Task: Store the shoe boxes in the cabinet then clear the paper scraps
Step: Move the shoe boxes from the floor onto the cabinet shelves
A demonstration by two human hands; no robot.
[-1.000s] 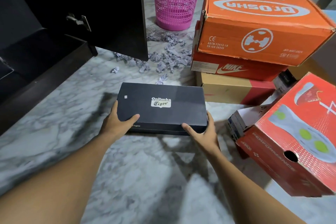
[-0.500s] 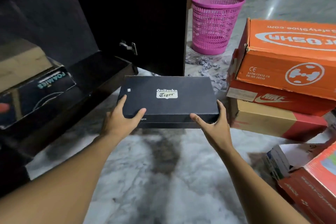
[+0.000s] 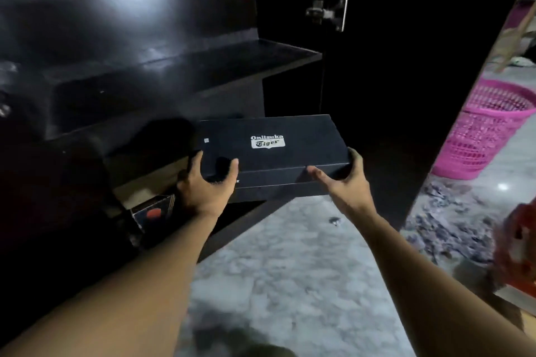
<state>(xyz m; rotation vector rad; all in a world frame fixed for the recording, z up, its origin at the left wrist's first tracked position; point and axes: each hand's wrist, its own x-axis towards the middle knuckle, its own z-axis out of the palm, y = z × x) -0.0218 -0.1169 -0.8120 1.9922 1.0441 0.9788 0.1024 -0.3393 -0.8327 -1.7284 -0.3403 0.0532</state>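
I hold a black shoe box (image 3: 290, 153) with a white Onitsuka Tiger label in the air in front of the dark open cabinet (image 3: 150, 72). My left hand (image 3: 207, 185) grips its near left corner, thumb on the lid. My right hand (image 3: 345, 182) clasps its near right end. The box sits level, just below a black shelf (image 3: 185, 66). Grey paper scraps (image 3: 446, 220) lie scattered on the marble floor at the right.
The open cabinet door (image 3: 406, 66) with a metal hinge (image 3: 329, 13) stands right of the box. A pink mesh basket (image 3: 487, 130) is beyond it. A dark box with a red spot (image 3: 153, 211) lies low in the cabinet. An orange-red box (image 3: 519, 252) blurs at the right edge.
Both hands lifted the black box off the floor and carried it left and up toward the cabinet opening. My view swung left, so the stacked boxes left the frame.
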